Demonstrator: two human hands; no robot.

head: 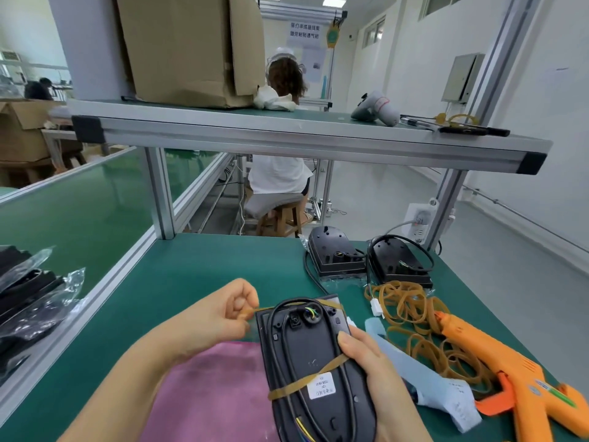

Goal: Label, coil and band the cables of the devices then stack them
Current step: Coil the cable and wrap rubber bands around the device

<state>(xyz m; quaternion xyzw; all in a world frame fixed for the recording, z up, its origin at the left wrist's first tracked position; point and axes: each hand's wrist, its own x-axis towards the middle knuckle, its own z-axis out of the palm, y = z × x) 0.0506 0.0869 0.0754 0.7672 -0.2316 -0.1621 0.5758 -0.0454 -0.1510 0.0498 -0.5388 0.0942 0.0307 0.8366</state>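
Guide: Green matting covers the worktop (197, 275) of a bright factory room. An aluminium shelf (287, 132) spans it overhead and carries a cardboard box (188, 49). Beyond the far edge, a seated person (280, 173) faces away on a wooden stool.

Listener: Where is the piece being worked on?

Guide: Near the front edge, about midway along it, held over a pink sheet (216, 387). It is a black device (312, 346), back side up, with its black cable (277, 333) looped in a long oval on that back. A white label (322, 389) sits on the lower part. A second band (306, 381), tan, crosses the device slantwise there, over the cable.

Listener: And the hands?

Guide: The right hand (366, 355) grips the device's right edge, fingers wrapped underneath, thumb pressed flat on the back beside the cable. The left hand (223, 311), just left of the device's top corner, has its fingers curled in. Its thumb and forefinger pinch a rubber band (264, 309) pulled taut across the top end.

Listener: What else lies about?

Guide: Toward the far right corner, two more devices (338, 253) lie side by side with cables loose around them. Nearer the front, loose rubber bands (411, 314) lie in a heap, touching an orange glue gun (510, 378) by the right edge. A pale blue strip (414, 368) lies just right of the held device. Bagged black items (28, 298) sit on a separate green surface off to the left.
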